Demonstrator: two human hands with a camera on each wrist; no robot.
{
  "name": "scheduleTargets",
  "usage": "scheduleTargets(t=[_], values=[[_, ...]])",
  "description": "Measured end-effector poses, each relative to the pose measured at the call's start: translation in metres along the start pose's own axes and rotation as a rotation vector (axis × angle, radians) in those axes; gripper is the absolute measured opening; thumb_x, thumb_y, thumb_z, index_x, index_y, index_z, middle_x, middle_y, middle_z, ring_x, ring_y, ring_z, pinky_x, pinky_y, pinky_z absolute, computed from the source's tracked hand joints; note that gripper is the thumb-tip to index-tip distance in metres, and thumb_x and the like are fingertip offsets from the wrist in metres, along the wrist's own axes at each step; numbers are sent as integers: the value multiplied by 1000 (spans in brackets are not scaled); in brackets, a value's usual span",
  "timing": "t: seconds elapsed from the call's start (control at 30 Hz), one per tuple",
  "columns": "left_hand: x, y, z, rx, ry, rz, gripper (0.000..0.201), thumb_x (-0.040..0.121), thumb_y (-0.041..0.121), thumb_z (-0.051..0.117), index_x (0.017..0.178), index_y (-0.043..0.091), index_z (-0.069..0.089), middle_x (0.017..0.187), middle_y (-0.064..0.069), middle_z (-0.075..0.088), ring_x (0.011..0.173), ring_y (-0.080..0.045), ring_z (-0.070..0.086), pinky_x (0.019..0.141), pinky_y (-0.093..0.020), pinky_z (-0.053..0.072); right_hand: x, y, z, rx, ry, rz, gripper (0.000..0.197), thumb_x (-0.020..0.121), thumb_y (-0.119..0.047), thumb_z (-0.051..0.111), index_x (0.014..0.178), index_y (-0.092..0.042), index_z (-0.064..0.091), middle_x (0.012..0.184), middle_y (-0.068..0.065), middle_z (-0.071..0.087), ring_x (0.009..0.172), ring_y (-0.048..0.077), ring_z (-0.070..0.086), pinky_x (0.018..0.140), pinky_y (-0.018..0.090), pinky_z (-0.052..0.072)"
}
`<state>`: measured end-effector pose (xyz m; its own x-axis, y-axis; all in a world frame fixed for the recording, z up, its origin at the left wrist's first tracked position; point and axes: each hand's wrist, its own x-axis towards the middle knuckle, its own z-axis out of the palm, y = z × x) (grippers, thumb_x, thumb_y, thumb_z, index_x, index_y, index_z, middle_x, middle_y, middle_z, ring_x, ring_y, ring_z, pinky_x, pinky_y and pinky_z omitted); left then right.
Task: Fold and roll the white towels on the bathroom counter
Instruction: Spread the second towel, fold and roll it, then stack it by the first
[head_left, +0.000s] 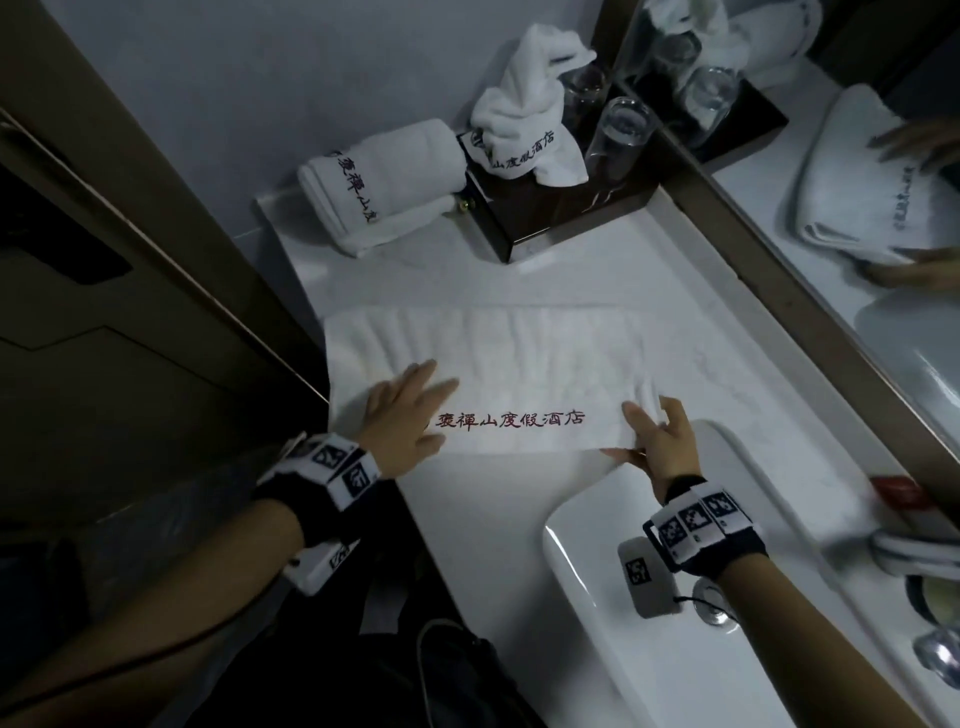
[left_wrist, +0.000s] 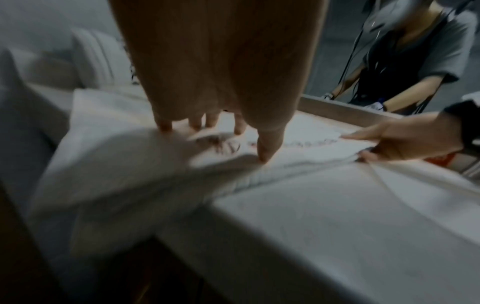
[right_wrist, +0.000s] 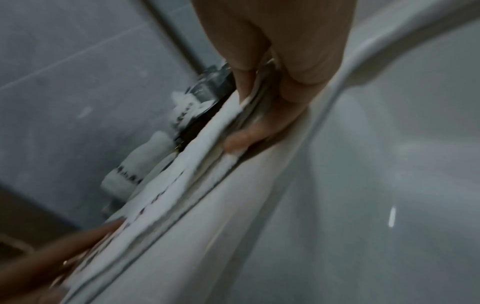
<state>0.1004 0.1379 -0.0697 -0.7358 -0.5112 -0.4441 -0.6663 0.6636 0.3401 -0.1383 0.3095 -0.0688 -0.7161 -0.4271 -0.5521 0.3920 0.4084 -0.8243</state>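
A white bathroom counter is seen from the head view, bounded by a mirror beyond the fingers and a sink under the right wrist. A flat towel with red lettering is spread across it; bare counter lies between the fingertips and a rolled towel and a dark tray at the back. The left hand is laid flat on the towel's left end, fingers straight and slightly spread. The right hand pinches the towel's near right corner.

In the left wrist view, the left hand presses its fingertips down on the towel by the counter's front edge.

In the right wrist view, the towel's layered edge is pinched between thumb and fingers of the right hand, just beside the sink rim.
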Motion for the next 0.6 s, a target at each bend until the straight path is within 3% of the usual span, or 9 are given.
scheduleTargets(t=[0.07, 0.13, 0.2, 0.27, 0.37, 0.4, 0.47, 0.53, 0.6], values=[[-4, -10, 17, -10, 0, 39, 63, 94, 38, 42, 145, 35, 5, 157, 4, -15, 144, -15, -15, 117, -45, -3, 5, 9, -9, -59, 43, 16, 33, 87, -17, 63, 116, -9, 50, 121, 25, 54, 95, 32, 60, 52, 30, 59], [-6, -18, 20, -91, 107, 17, 58, 93, 41, 42, 144, 36, 14, 158, 6, -9, 144, -13, -13, 115, -46, -3, 9, 12, -13, -168, 100, -30, 30, 85, -21, 65, 110, -10, 53, 112, 24, 61, 89, 32, 63, 55, 31, 59], [-6, -27, 18, -233, 298, -179, 60, 91, 35, 50, 143, 28, 22, 158, -2, -2, 145, -21, -2, 113, -50, 4, 14, 11, -13, -303, 161, -86, 29, 85, -26, 63, 108, -11, 53, 107, 21, 65, 85, 32, 63, 66, 34, 56], [-7, -38, 12, -466, 410, -480, 76, 84, 29, 62, 143, 17, 17, 154, -15, 3, 141, -34, 9, 111, -56, 15, 20, 6, -11, -453, 199, -109, 32, 87, -30, 59, 110, -10, 51, 107, 21, 64, 87, 30, 58, 72, 33, 43], [-9, -53, 6, -1058, 347, -671, 88, 76, 18, 74, 141, 6, 16, 147, -21, 29, 127, -31, 39, 104, -45, 37, 23, -4, 10, -846, 288, -145, 35, 91, -21, 51, 118, 0, 47, 116, 24, 53, 106, 36, 48, 76, 39, 38], [-10, -56, 5, -1215, 322, -668, 76, 75, 11, 74, 134, 4, 28, 140, -21, 42, 115, -26, 49, 96, -41, 42, 22, -6, 19, -966, 364, -207, 34, 93, -18, 46, 119, 4, 47, 120, 25, 49, 111, 37, 45, 81, 44, 38], [-14, -58, 1, -1262, 275, -641, 48, 73, 3, 74, 114, 3, 49, 127, -21, 55, 98, -22, 56, 85, -37, 45, 15, -13, 39, -1023, 489, -310, 35, 95, -13, 40, 125, 5, 45, 130, 26, 40, 116, 38, 41, 91, 43, 34], [-17, -59, -5, -1260, 223, -581, 50, 72, 2, 74, 116, 1, 51, 124, -17, 57, 102, -24, 57, 85, -36, 46, 9, -20, 59, -1125, 336, -392, 36, 93, -8, 43, 127, 3, 44, 132, 25, 38, 118, 36, 40, 96, 40, 31], [-21, -55, -16, -1308, 245, -477, 56, 73, -1, 72, 123, 6, 48, 123, -10, 58, 104, -21, 56, 87, -35, 46, 2, -26, 83, -1111, -13, -401, 31, 92, -22, 54, 115, -2, 52, 119, 20, 51, 109, 28, 48, 94, 36, 35]])
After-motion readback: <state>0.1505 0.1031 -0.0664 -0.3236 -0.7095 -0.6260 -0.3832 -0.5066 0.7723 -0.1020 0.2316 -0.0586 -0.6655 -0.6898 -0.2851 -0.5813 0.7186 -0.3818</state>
